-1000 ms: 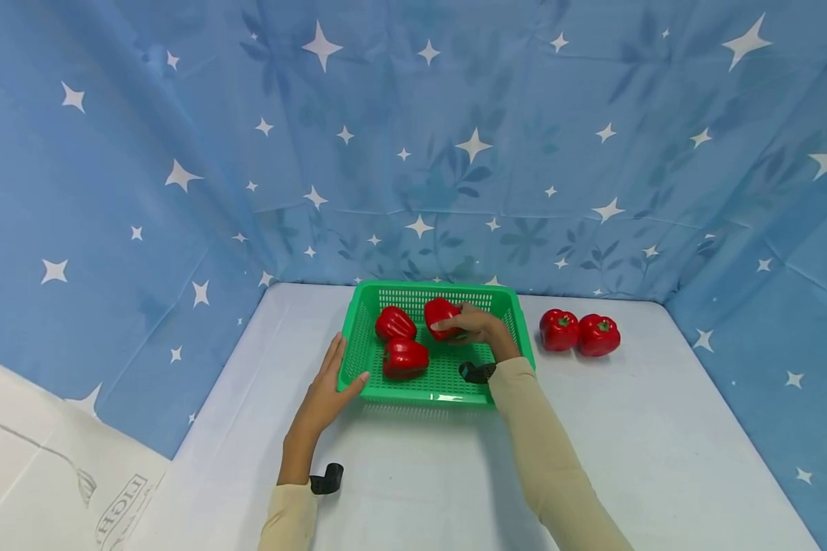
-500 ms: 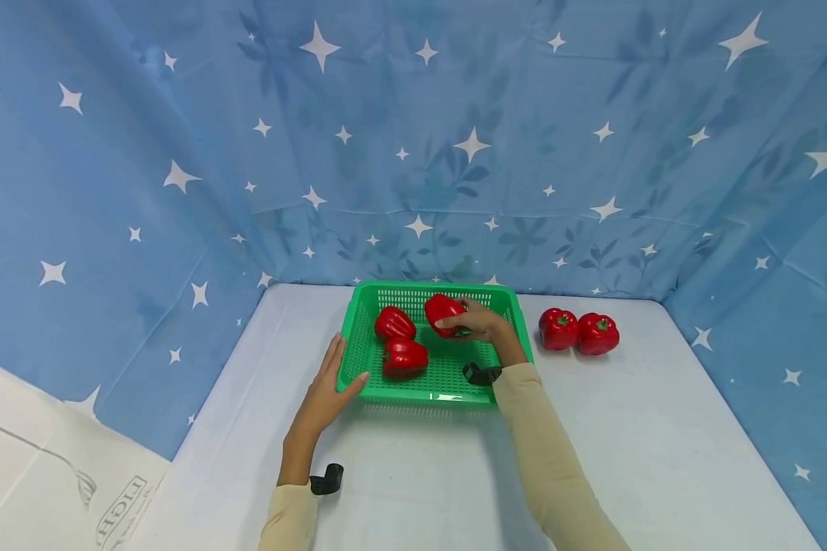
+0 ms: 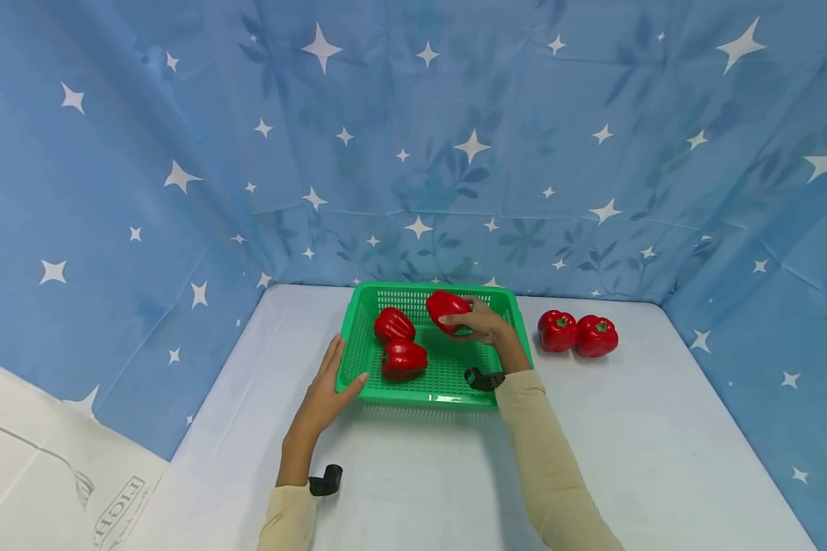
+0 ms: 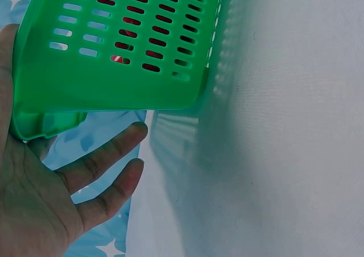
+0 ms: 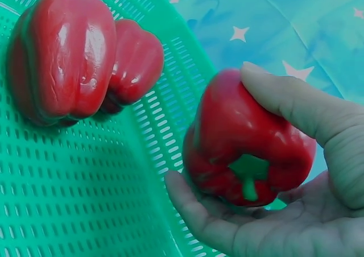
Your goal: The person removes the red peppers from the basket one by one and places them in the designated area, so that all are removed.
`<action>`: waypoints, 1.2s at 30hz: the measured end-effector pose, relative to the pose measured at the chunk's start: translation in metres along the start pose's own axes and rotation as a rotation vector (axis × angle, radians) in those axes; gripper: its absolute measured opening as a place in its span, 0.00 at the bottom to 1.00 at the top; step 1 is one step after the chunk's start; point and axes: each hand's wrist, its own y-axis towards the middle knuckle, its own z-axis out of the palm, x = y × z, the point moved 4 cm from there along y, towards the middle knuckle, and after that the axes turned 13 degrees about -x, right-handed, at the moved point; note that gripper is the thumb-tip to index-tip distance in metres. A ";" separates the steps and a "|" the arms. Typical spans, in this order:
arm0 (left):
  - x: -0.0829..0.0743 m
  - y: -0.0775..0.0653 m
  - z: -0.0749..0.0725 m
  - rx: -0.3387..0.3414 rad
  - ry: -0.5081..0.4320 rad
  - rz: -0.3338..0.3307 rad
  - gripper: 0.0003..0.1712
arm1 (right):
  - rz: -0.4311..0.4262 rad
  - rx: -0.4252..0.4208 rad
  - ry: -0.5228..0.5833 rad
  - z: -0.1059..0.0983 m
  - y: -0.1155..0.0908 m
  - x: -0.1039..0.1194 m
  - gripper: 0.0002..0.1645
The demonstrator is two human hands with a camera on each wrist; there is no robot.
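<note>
A green slotted basket [image 3: 358, 360] [image 4: 114, 81] [image 5: 68, 200] stands on the white table. Two red peppers [image 3: 394, 324] [image 3: 404, 359] lie inside it; the right wrist view shows them too [image 5: 62, 55] [image 5: 136, 61]. My right hand [image 3: 478, 323] [image 5: 284, 211] grips a third red pepper [image 3: 445, 308] [image 5: 244, 135] above the basket's far side, thumb on top and fingers beneath. My left hand [image 3: 327, 390] [image 4: 51, 194] rests flat against the basket's left front corner, fingers straight.
Two more red peppers [image 3: 557, 330] [image 3: 596, 336] sit on the table right of the basket. Blue star-patterned cloth [image 3: 413, 138] walls in the table at the back and both sides. A white printed sheet [image 3: 41, 474] lies at the lower left.
My right hand has lifted the gripped pepper slightly up and toward the basket's far edge. The left hand and the basket have stayed put.
</note>
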 end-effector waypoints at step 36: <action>-0.001 0.000 0.000 0.004 -0.004 -0.022 0.52 | -0.152 -0.098 0.129 -0.024 -0.018 0.024 0.44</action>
